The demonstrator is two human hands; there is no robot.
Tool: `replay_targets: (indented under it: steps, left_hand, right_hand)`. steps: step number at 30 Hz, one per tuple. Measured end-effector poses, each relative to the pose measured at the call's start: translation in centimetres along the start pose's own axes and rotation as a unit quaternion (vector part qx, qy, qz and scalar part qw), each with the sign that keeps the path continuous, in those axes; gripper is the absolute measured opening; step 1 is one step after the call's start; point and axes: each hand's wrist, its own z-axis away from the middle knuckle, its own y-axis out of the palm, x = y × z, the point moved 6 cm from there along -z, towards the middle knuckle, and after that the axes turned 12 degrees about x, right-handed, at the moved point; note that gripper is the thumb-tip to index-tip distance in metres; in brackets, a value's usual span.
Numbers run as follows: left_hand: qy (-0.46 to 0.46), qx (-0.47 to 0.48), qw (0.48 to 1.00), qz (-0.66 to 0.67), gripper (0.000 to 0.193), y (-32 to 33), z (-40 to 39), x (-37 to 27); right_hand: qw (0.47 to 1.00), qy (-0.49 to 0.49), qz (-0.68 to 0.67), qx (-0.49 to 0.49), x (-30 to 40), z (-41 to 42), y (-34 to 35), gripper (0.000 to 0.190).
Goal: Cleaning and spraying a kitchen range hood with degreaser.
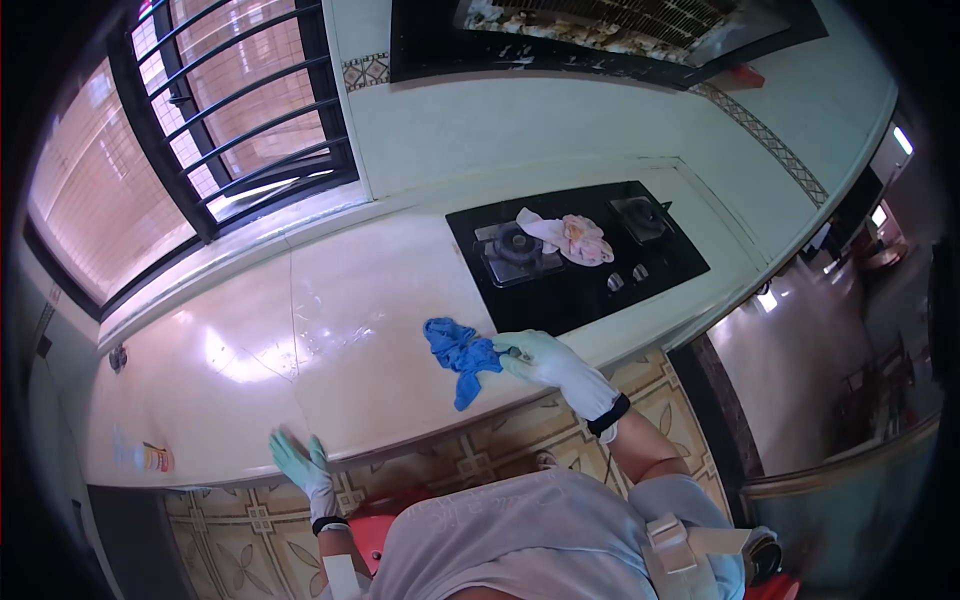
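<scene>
A crumpled blue cloth (459,352) lies on the pale countertop (375,270), left of the gas hob's near corner. My right hand (544,364), in a white glove with pale green fingers and a black cuff, pinches the cloth's right end between thumb and fingers. In a matching glove, my left hand (304,461) rests at the counter's front edge, fingers apart and holding nothing. On the black glass gas hob (532,304), a bunched pink-and-white cloth (574,238) lies between the two burners, overlapping the left one.
A range hood (600,45) with a dirty grille hangs over the hob. The barred window (240,97) stands at the upper left. Toward the counter's left end are a clear container with a coloured label (154,456) and a small dark object (118,358). A red stool (379,525) is beside me.
</scene>
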Motion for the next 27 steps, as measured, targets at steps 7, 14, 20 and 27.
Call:
replay_targets:
  steps: [7,14,20,27]
  left_hand:
    - [-0.030,-0.027,0.983,0.177,0.078,1.3,2.5,-12.3]
    - [-0.042,-0.011,0.995,0.095,0.076,6.0,3.2,-20.8]
    - [-0.109,0.024,0.991,0.069,0.075,5.1,4.0,-20.5]
    - [-0.103,-0.007,0.991,0.080,0.066,5.3,2.2,-22.1]
  right_hand:
    - [0.991,-0.048,0.094,0.085,-1.5,-0.8,-2.9,0.035]
    - [0.987,-0.003,0.115,0.110,-5.4,1.3,-6.1,0.043]
    - [0.986,-0.033,0.073,0.147,-7.1,1.1,-6.4,0.044]
    - [0.989,-0.009,-0.067,0.128,-7.4,0.0,-6.0,0.041]
